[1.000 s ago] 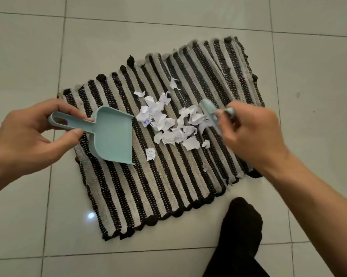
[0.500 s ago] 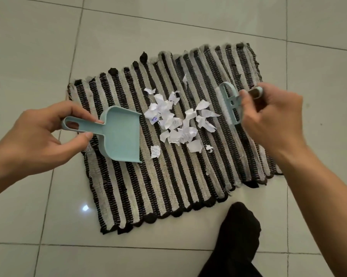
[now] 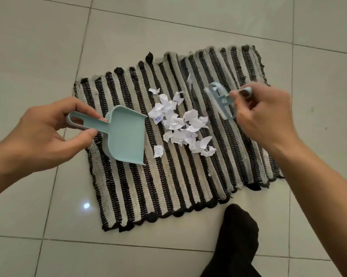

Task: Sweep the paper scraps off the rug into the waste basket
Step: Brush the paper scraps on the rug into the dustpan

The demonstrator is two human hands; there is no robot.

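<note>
Paper scraps [image 3: 180,124] on rug [image 3: 188,176] (between dustpan [image 3: 126,136] and brush [image 3: 220,100])

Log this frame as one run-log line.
left hand holds dustpan | right hand holds brush | scraps on rug

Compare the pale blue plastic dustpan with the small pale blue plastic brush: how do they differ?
The pale blue plastic dustpan is broad and scoop-shaped; the small pale blue plastic brush is narrow. The dustpan lies on the striped woven rug left of the white paper scraps, in the left hand; the brush is to their right, in the right hand. Both share one colour.
</note>
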